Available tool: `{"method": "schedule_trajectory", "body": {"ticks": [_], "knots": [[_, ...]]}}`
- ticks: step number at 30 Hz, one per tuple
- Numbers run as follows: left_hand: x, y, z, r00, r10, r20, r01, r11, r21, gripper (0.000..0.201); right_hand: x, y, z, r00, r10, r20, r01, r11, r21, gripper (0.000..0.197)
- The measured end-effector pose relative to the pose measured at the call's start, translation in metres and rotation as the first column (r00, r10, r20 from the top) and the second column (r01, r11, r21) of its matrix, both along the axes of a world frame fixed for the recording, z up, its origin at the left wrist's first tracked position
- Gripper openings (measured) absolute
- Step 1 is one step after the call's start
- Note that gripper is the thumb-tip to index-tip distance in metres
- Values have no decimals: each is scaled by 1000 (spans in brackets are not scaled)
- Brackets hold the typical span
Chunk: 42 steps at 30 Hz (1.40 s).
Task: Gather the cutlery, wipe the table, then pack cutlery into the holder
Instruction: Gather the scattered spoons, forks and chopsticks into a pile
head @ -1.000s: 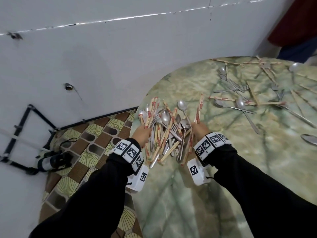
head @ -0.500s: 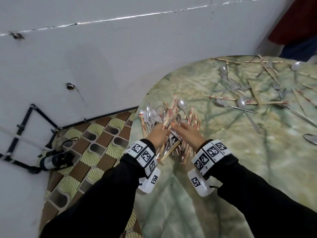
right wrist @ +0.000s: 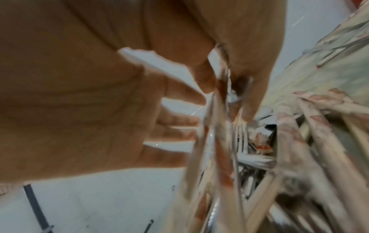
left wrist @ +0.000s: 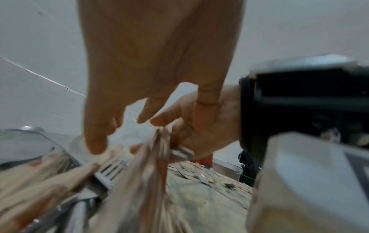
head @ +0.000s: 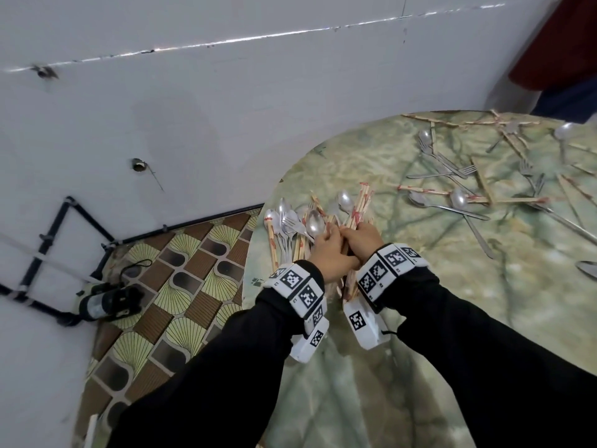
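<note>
Where the two hands meet at the table's 9 o'clock edge: they press in on one bundle from either side.
Left hand [head: 329, 253]: fingers curled round the bundle's left flank, knuckles touching the right hand.
Right hand [head: 361, 242]: fingers curled round the chopsticks on the right flank.
Bundle of cutlery [head: 300, 227]: spoons, forks and chopsticks, heads fanning toward 12 o'clock.
Loose cutlery [head: 458, 198]: scattered toward 2 o'clock on the table [head: 420, 318], well apart from the hands.
Wrist views: blurred.
</note>
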<state>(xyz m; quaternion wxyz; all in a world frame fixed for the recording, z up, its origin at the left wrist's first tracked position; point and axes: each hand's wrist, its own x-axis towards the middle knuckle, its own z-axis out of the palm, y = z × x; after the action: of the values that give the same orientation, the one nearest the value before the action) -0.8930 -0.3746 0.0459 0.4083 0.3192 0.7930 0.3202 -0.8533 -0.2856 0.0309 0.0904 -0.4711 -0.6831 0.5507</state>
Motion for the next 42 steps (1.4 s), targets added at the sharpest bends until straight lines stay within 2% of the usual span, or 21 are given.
{"method": "schedule_trajectory", "body": {"ticks": [4, 5, 7, 9, 12, 15, 17, 23, 28, 29, 31, 35, 37, 39, 40, 42], "knots": [[-31, -10, -8, 973, 149, -174, -159, 986, -47, 74, 0, 6, 0, 991, 90, 94, -91, 996, -4, 35], [-42, -13, -12, 961, 197, -194, -212, 976, -58, 71, 2, 9, -2, 985, 120, 120, -121, 993, 1, 46], [-60, -20, -18, 937, 262, -231, -294, 949, -113, 70, 7, 14, -3, 977, 154, 144, -157, 988, 7, 58], [-74, -27, -23, 929, 301, -213, -343, 918, -198, 80, 15, 22, 0, 982, 134, 133, -140, 989, 39, 48], [-83, -35, -33, 949, 277, -153, -313, 888, -337, 87, 26, 40, 4, 983, -6, 183, -8, 997, 75, 27], [-84, -35, -42, 959, 250, -132, -282, 876, -392, 100, 30, 52, -10, 932, 62, 356, -117, 984, 137, 35], [-81, -29, -44, 960, 224, -166, -272, 884, -381, 100, 28, 49, -21, 931, 85, 355, -116, 991, 68, 40], [-67, -11, -51, 958, 96, -272, -191, 918, -347, 103, 20, 10, -23, 852, 186, 490, -318, 926, 202, 30], [-66, -6, -55, 943, 22, -331, -140, 931, -337, 101, 19, -3, -23, 809, 309, 500, -437, 885, 161, 28], [-68, -7, -56, 946, 24, -323, -136, 934, -330, 103, 18, 1, -21, 812, 288, 507, -428, 885, 183, 29], [-71, -11, -55, 957, 44, -287, -136, 941, -309, 109, 12, 17, -19, 866, 187, 464, -324, 916, 236, 24], [-65, -18, -47, 954, 68, -291, -135, 967, -217, 123, -4, 57, -20, 885, 120, 451, -314, 867, 387, 37], [-50, -24, -38, 927, -15, -374, -50, 985, -164, 127, -14, 74, -18, 900, 129, 417, -309, 864, 398, 37], [-29, -31, -30, 851, -258, -457, 192, 964, -186, 131, -22, 86, -15, 903, 163, 398, -311, 886, 344, 37], [-19, -35, -28, 779, -405, -479, 328, 914, -240, 133, -26, 91, -15, 900, 194, 390, -325, 896, 304, 39], [-7, -41, -32, 574, -652, -495, 519, 757, -397, 132, -30, 100, -17, 898, 244, 366, -338, 915, 220, 47]]}}
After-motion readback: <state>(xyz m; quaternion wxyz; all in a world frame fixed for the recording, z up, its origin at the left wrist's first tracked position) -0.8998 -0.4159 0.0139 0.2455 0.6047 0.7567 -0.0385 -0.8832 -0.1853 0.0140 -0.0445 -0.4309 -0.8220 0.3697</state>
